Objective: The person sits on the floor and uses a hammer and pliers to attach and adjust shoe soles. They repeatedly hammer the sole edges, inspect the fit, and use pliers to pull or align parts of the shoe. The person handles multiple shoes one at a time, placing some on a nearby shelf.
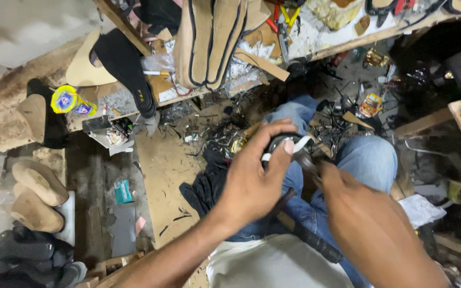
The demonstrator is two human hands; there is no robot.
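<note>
Hands meet over a lap in blue jeans (369,160) at a cluttered workbench: the left hand (252,178) curls its fingers (284,154) around a small round dark object with a white rim (289,145), held near the scene's middle. The right hand (342,184), blurred, touches that object from the right; its grip cannot be made out. Soles (212,40) lean on the far bench (348,42). Shoe lasts (38,184) lie left.

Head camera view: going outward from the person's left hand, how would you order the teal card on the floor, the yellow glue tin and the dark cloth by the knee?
From the left hand:
1. Dark cloth, just left of the hand, by the knee.
2. Teal card, farther left on the floor.
3. Yellow glue tin, far upper left on the wooden bench.
</note>
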